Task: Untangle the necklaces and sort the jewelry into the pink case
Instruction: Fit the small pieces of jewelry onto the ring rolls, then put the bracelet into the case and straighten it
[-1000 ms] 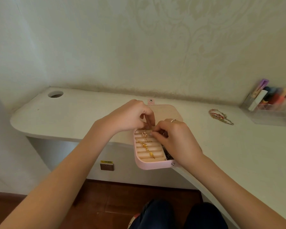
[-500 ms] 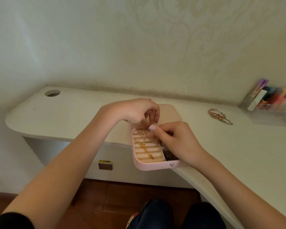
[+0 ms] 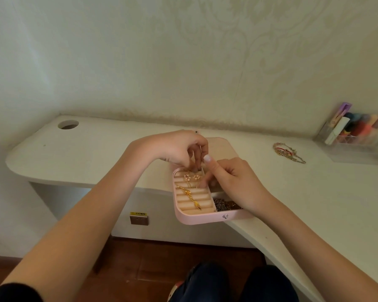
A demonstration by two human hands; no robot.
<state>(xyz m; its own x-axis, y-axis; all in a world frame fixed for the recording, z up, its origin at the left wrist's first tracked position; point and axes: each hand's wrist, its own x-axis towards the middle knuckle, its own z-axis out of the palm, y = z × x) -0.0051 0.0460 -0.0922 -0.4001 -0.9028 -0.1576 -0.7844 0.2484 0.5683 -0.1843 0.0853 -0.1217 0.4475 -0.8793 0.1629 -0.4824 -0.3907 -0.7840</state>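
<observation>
The pink case [image 3: 202, 219] lies open at the desk's front edge, its lid [image 3: 222, 148] flat behind. A gold necklace with a leaf pendant [image 3: 191, 196] lies across the ring rolls. A pink flower necklace [image 3: 191, 177] sits on the upper rolls. Dark beaded jewelry [image 3: 226, 204] fills the lower right compartment. My left hand [image 3: 179, 149] hovers over the case's far end, fingertips pinched on the flower necklace's chain. My right hand [image 3: 234, 182] rests over the right compartments, forefinger pressing the rolls beside that necklace. More tangled chains [image 3: 287, 151] lie on the desk to the right.
The white desk [image 3: 96, 153] curves along the wall, with a round cable hole [image 3: 68, 124] at the far left. A clear organizer with colourful items [image 3: 356, 131] stands at the back right. A wall socket [image 3: 139, 219] sits below the desk. My knees show at the bottom.
The view has shifted slightly. My left fingers dipped lower into the case's far end, and my right hand slid a little right, its forefinger now down on the rolls.
</observation>
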